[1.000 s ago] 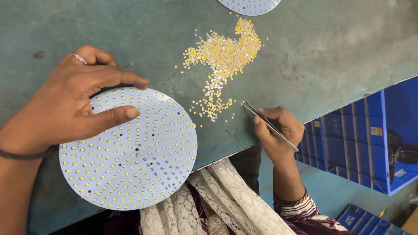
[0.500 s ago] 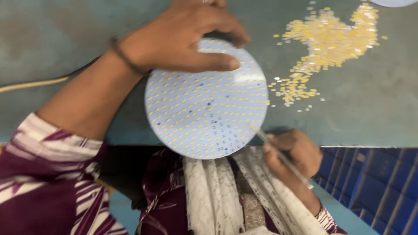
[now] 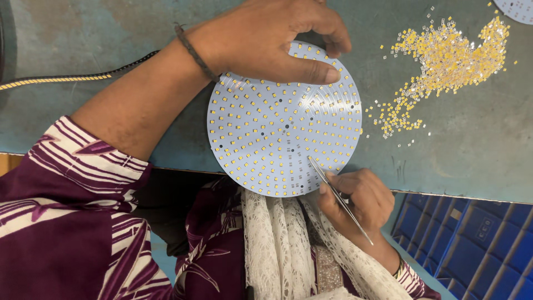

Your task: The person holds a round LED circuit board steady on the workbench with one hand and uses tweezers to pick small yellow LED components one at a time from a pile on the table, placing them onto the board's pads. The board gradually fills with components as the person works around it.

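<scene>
The left hand [image 3: 272, 39] lies open, fingers pressing the top edge of the round white LED board [image 3: 272, 133] on the worktop [image 3: 472, 150], while just below it the right hand [image 3: 355, 200] pinches metal tweezers [image 3: 338, 197], tips on the board, loose yellow LED chips [image 3: 444, 61] above-right.

round board [image 3: 277, 133]: white, yellow-dotted | loose chips [image 3: 444, 61]: yellow, some perhaps clear | surface [image 3: 472, 150]: teal | sleeve [image 3: 66, 189]: purple-white striped | crate [image 3: 477, 239]: blue
</scene>
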Demonstrator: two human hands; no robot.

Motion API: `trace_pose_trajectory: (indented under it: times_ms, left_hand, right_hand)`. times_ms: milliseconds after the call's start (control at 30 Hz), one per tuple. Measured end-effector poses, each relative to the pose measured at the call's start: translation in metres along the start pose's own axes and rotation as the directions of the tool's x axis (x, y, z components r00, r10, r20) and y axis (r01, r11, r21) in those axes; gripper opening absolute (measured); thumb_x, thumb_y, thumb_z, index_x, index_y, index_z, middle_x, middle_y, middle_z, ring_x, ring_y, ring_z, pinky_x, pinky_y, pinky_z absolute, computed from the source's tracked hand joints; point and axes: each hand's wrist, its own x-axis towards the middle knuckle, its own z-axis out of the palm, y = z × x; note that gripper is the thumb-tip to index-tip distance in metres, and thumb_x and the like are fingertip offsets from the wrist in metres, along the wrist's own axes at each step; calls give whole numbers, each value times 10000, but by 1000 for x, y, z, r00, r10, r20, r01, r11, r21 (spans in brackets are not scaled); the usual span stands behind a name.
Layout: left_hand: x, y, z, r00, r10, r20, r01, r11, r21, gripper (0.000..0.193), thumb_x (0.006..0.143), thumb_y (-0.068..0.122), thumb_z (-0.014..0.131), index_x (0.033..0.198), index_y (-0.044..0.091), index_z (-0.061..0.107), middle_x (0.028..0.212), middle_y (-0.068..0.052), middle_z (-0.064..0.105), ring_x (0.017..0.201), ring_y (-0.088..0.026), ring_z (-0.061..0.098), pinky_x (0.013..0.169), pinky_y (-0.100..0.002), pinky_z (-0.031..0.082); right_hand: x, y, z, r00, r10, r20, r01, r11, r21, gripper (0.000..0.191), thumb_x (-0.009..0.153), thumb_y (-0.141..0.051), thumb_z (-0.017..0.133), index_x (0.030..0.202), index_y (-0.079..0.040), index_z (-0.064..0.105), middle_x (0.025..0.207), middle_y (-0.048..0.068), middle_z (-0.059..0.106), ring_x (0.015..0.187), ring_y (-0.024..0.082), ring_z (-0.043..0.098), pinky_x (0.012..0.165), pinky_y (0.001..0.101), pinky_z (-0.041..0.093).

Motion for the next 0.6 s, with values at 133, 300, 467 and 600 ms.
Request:
trace_pose_trajectory:
  times_ms: [133,300,467,600]
  left_hand:
    - [0,0,0,1000,-5,1,5,1000,13,451,1038,474,713,1229,66,716,1188,-76,740,1128,-250,707,962,-389,537]
    - [-1,-1,-1,1000,-12,14,11,998,64,436,996,470,719,1204,87,732,1150,-47,748,1062,-256,651,918,-401,494]
    - [-1,-1,-4,999,53,-8,-51,987,155,435,946,481,746,1185,118,759,1140,-44,752,1107,-295,564,998,-454,422]
    - [-5,4,-3,1000,-31,0,31,993,118,469,898,503,736,1184,132,761,1149,-41,753,1145,-319,535,1021,-458,416]
  right_hand:
    - [4,-1,0,1000,-8,8,8,1000,-2,183,826,-39,823,852,20,652,809,108,715,645,203,657,578,309,478]
    - [5,-3,-2,1000,-1,15,1,1000,15,182,821,-57,820,849,18,657,780,101,695,639,211,652,577,311,477]
    - [0,8,-21,960,261,-102,-254,964,78,162,905,-56,774,873,4,627,860,98,710,680,130,651,578,227,498]
    - [4,32,-38,901,377,-216,-389,921,-11,142,927,-49,787,932,25,667,830,92,703,673,103,596,637,231,460]
